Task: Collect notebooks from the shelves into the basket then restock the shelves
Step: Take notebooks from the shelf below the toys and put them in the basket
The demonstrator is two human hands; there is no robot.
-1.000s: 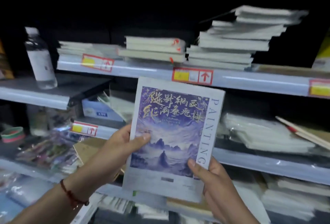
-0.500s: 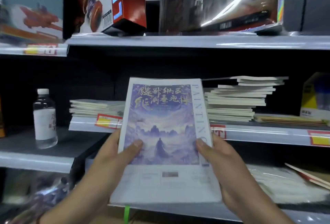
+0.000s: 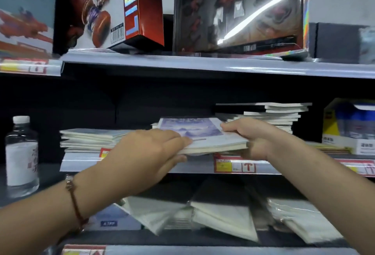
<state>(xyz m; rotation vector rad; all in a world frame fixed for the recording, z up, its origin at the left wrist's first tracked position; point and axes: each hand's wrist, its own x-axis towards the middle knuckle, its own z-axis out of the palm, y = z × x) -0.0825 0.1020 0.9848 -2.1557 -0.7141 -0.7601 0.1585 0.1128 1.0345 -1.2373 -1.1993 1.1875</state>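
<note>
Notebook [image 3: 205, 139] with the purple cover lies nearly flat in my two hands, level with the middle shelf [image 3: 142, 165] and just over its front rail. Nearest me, my left forearm comes up from the lower left with a red cord bracelet [image 3: 75, 204] on the wrist. My left hand [image 3: 150, 153] grips the notebook's left near corner, fingers curled over the cover and thumb beneath. My right hand [image 3: 249, 137] clamps the right edge, fingers on top; I cannot see its thumb. Below my arms, on the lower shelf, clear-wrapped white pads [image 3: 223, 214] lean in a loose fan. Past my hands, the notebook's far end reaches in over the shelf between two piles: a low stack [image 3: 91, 139] on the left and a taller stack [image 3: 278, 114] on the right, which sits just beside my right hand. I cannot tell whether the notebook touches either pile or rests on anything under it. A water bottle [image 3: 21, 153] stands upright at far left on a lower ledge. A yellow and blue box [image 3: 349, 126] sits at far right. On the top shelf, farthest up, stand a red toy box [image 3: 109, 8] and a dark glossy box [image 3: 241, 11] side by side.
</note>
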